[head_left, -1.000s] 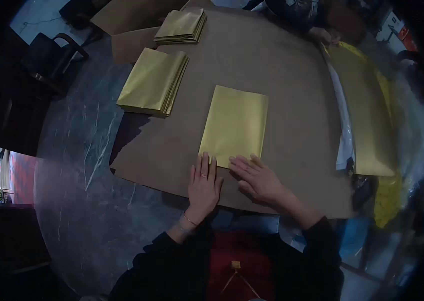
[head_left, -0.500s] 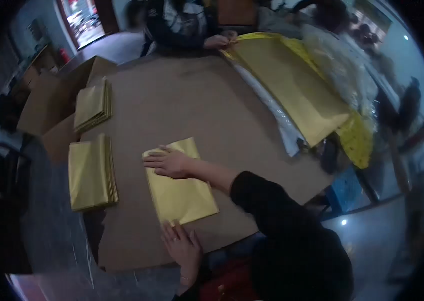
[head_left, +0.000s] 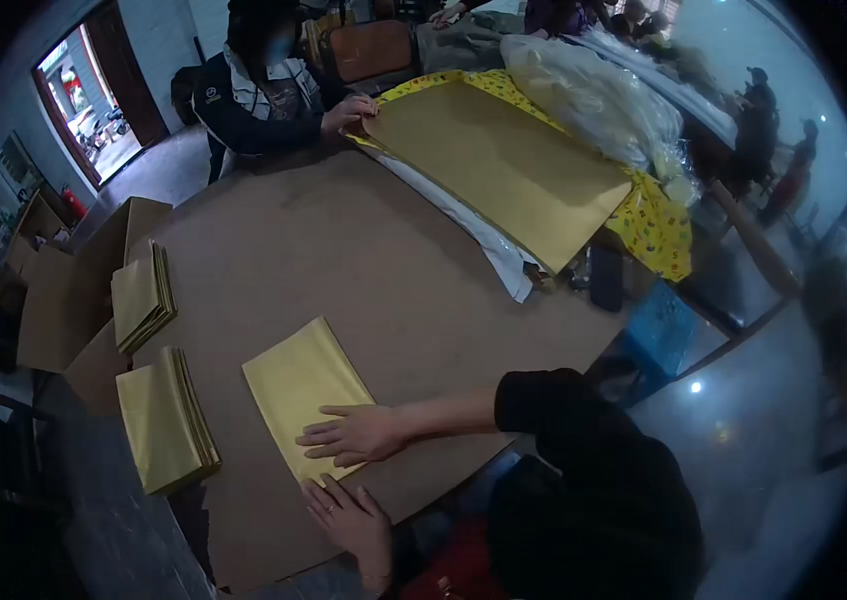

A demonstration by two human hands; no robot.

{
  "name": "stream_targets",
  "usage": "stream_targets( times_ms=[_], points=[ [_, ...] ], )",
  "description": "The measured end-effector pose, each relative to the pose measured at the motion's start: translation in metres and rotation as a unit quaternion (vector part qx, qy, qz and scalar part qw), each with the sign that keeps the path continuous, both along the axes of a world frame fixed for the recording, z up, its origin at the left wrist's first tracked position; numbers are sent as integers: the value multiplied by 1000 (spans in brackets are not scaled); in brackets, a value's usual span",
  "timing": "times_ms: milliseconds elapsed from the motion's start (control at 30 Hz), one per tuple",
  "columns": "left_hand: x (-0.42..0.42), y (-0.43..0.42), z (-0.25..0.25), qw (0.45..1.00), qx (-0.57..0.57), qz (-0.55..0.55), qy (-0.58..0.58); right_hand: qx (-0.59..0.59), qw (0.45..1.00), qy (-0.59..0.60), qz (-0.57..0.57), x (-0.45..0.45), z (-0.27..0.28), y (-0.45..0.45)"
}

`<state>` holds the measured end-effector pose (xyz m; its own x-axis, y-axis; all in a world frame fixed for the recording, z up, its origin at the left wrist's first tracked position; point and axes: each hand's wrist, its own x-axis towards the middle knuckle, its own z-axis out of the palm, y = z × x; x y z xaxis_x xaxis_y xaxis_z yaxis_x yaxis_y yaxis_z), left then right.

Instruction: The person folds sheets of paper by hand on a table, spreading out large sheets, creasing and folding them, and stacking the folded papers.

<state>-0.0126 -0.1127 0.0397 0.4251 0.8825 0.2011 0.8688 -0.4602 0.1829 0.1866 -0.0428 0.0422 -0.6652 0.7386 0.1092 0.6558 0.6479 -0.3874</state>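
Note:
A folded sheet of gold paper lies flat on the brown cardboard tabletop. My right hand rests palm down on its lower part, fingers spread and pointing left. At the sheet's near edge is my left hand, a ring on one finger, its fingertips touching the paper and its fingers stretched out. Neither hand grips anything. Left of the sheet lies a stack of folded gold paper, with a second folded stack farther back.
A pile of large gold sheets lies at the far right on yellow patterned wrapping, beside clear plastic. A co-worker's hand touches its far corner. An open cardboard box stands at left; a dark phone lies right.
My right hand has slid from the sheet's upper part down toward its near edge. My left hand stays at that edge. The whole view has shifted and turned.

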Motion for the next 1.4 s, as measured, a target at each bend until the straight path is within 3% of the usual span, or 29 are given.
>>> stream_targets(
  times_ms=[67, 233, 400, 467, 533, 633, 733, 833, 900, 967, 1000, 1033, 1067, 1100, 1233, 1367, 1400],
  points=[
    [0, -2, 1, 1000, -7, 3, 1, 14, 999, -39, 13, 13, -4, -7],
    [-1, -3, -5, 1000, -6, 10, 21, 45, 978, -54, -196, 59, -4, 65],
    [-3, 1, 5, 999, -33, -11, 4, 10, 951, -81, -298, 71, -3, 107],
    [-8, 18, 17, 1000, 14, -20, 10, 51, 948, -63, -307, 67, -14, 105],
    [-6, 39, 51, 982, -165, 21, -85, 146, 927, -8, -344, 66, -23, 93],
    [-15, 74, 33, 984, -93, 74, -130, 151, 934, 53, -319, 57, -11, 40],
    [-8, 90, 44, 980, -134, 109, -96, 142, 941, 93, -294, 42, -8, -18],
    [-15, 110, 27, 941, -262, 109, -187, 130, 946, 99, -280, 36, -7, -72],
    [-28, 135, -11, 905, -344, 129, -216, 65, 941, 130, -307, 34, -4, -95],
    [-20, 126, 7, 914, -313, 128, -225, 119, 920, 156, -340, 36, -7, -113],
    [-21, 127, 3, 908, -324, 70, -256, 101, 908, 169, -369, 38, -9, -117],
    [-29, 137, -21, 866, -366, 88, -329, 79, 897, 180, -397, 38, -12, -117],
    [-26, 137, -26, 957, -211, 60, -188, 48, 882, 220, -414, 37, -6, -118],
    [-16, 122, 0, 963, -174, 59, -196, 18, 865, 253, -434, 38, 2, -118],
    [-12, 118, 22, 852, -268, 114, -434, -13, 828, 304, -472, 40, 10, -117],
    [-39, 143, 29, 837, -256, 73, -478, -49, 800, 366, -472, 38, 12, -116],
    [-38, 141, 60, 836, -272, 72, -472, -40, 804, 356, -475, 41, 9, -116]
  ],
)
